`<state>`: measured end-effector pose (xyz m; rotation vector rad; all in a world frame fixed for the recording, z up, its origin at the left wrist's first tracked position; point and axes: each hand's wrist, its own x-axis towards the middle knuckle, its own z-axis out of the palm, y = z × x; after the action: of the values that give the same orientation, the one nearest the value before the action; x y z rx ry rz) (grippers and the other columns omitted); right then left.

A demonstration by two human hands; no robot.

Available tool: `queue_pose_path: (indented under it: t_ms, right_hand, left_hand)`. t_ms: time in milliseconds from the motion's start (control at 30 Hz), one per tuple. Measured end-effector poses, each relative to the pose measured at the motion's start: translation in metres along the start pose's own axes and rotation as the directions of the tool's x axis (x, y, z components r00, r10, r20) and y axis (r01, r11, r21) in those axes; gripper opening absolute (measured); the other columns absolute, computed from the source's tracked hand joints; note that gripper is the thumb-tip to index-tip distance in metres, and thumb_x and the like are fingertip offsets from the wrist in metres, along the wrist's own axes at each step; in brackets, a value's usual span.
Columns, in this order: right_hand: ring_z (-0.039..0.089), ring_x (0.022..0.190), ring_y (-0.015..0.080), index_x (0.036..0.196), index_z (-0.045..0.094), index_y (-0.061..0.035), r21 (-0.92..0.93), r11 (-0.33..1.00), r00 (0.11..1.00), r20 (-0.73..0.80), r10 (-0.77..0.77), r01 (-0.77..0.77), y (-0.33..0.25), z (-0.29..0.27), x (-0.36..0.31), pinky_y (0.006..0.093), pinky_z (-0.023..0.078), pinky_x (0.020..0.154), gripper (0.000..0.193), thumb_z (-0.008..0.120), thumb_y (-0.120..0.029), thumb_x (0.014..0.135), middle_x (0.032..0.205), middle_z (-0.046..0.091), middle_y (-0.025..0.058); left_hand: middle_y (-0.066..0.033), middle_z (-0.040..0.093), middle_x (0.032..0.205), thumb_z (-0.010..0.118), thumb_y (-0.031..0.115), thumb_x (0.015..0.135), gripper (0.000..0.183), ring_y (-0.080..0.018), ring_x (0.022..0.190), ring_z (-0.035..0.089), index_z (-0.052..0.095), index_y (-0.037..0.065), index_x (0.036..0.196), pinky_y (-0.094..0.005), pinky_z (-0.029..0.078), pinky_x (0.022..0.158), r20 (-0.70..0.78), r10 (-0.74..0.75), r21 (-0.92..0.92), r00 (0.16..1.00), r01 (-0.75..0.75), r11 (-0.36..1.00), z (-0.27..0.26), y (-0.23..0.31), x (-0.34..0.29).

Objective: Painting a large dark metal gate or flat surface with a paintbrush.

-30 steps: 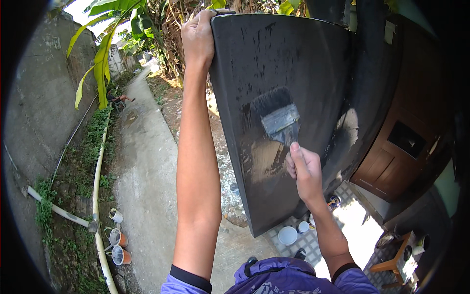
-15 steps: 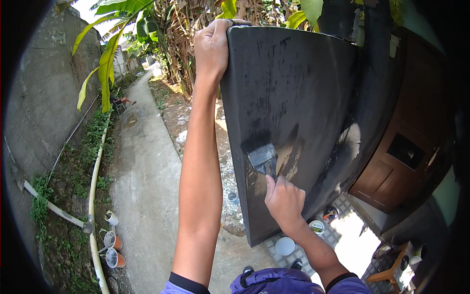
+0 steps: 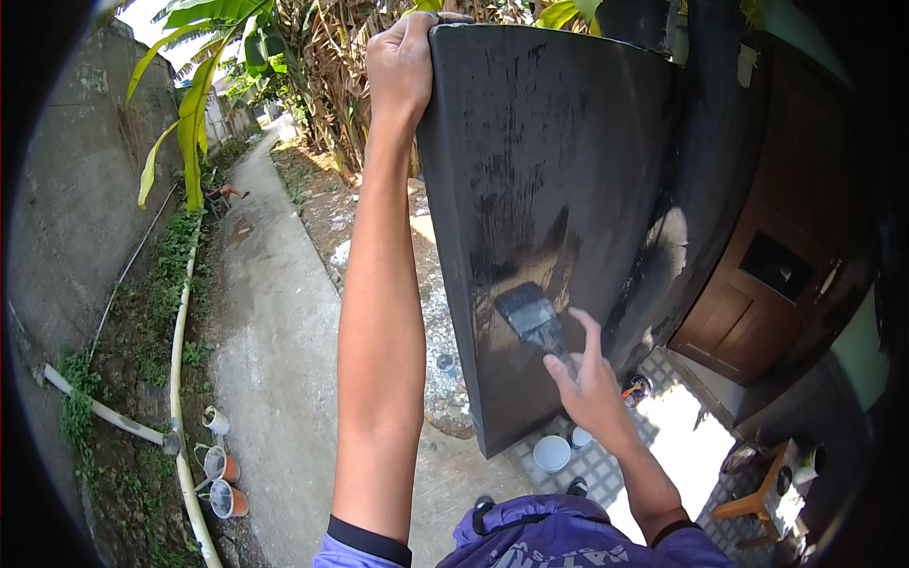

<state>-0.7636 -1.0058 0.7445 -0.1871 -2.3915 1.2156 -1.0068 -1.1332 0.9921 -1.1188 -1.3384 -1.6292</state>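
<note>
While the left grip [image 3: 399, 71] curls over the black wall's [image 3: 587, 161] top corner, how tightly I cannot tell, the right grip [image 3: 592, 383] closes round the paintbrush [image 3: 530, 320], forefinger raised, before the wall; the left forearm [image 3: 381, 331] blocks some path [image 3: 270, 379]; buckets [image 3: 237, 502] stand left.

Sunlight bleaches the floor [image 3: 670, 431]; dark vignetting blackens the corners.

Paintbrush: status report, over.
Left hand gripping dark panel at top corner. Right hand holding paintbrush, index finger extended. Tan patch beside bristles. Nothing visibly in the way.
</note>
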Motion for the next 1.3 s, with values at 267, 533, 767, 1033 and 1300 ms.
queue_pose_path:
  t_ms: [267, 533, 767, 1033, 1300]
  right_hand:
    - [0.059, 0.062, 0.017, 0.118, 0.058, -0.0039, -0.186, 0.777, 0.698, -0.351, -0.624, 0.601, -0.137, -0.076, 0.119, 0.0287, 0.046, 0.065, 0.026, 0.058, -0.013, 0.094, 0.082, 0.066, 0.0196]
    - [0.066, 0.083, 0.0391, 0.121, 0.058, -0.0055, -0.16, 0.913, 0.91, -0.127, -0.395, 0.374, -0.013, 0.035, 0.047, 0.042, 0.052, 0.07, 0.03, 0.058, -0.009, 0.092, 0.097, 0.068, 0.0195]
    - [0.064, 0.088, 0.0409, 0.118, 0.061, -0.0132, -0.311, 0.95, 0.933, 0.341, 0.119, -0.008, 0.102, 0.072, -0.045, 0.0481, 0.05, 0.078, 0.028, 0.059, -0.022, 0.092, 0.089, 0.068, 0.0206]
    - [0.03, 0.056, 0.0003, 0.121, 0.063, -0.0062, -0.01, 0.867, 0.821, -0.318, -0.474, 0.497, -0.106, -0.075, 0.091, 0.0207, 0.023, 0.051, 0.028, 0.06, -0.015, 0.095, 0.06, 0.042, -0.008]
    - [0.066, 0.082, 0.0428, 0.124, 0.051, -0.0015, -0.295, 0.771, 0.675, -0.373, -0.636, 0.564, -0.016, 0.032, 0.102, 0.039, 0.052, 0.072, 0.032, 0.056, -0.006, 0.092, 0.095, 0.064, 0.0294]
  left_hand:
    - [-0.0141, 0.067, 0.074, 0.042, 0.02, 0.094, 0.036, -0.0166, 0.068, 0.059, 0.071, -0.001, 0.094, -0.0308, 0.045, 0.072, 0.067, 0.004, 0.255, 0.998, -0.021, 0.967, -0.002, -0.012, 0.014]
    - [-0.0134, 0.067, 0.071, 0.049, 0.018, 0.091, 0.029, -0.0165, 0.066, 0.061, 0.072, 0.001, 0.088, -0.0307, 0.047, 0.066, -0.025, 0.167, 0.047, 0.986, -0.166, 0.985, -0.002, 0.001, 0.006]
    - [-0.0154, 0.061, 0.067, 0.051, 0.022, 0.091, 0.031, -0.0195, 0.065, 0.059, 0.066, -0.003, 0.08, -0.0335, 0.045, 0.065, -0.074, 0.151, 0.031, 0.986, -0.149, 0.988, 0.007, -0.004, 0.011]
    - [-0.0175, 0.063, 0.071, 0.051, 0.022, 0.092, 0.03, -0.0257, 0.066, 0.06, 0.066, -0.002, 0.083, -0.0364, 0.045, 0.067, -0.061, 0.14, 0.086, 0.988, -0.134, 0.987, 0.003, -0.006, 0.007]
    - [-0.0096, 0.065, 0.071, 0.051, 0.029, 0.091, 0.036, -0.017, 0.066, 0.059, 0.07, -0.001, 0.087, -0.0309, 0.047, 0.066, -0.045, 0.071, 0.141, 0.996, -0.064, 0.988, 0.006, -0.01, 0.007]
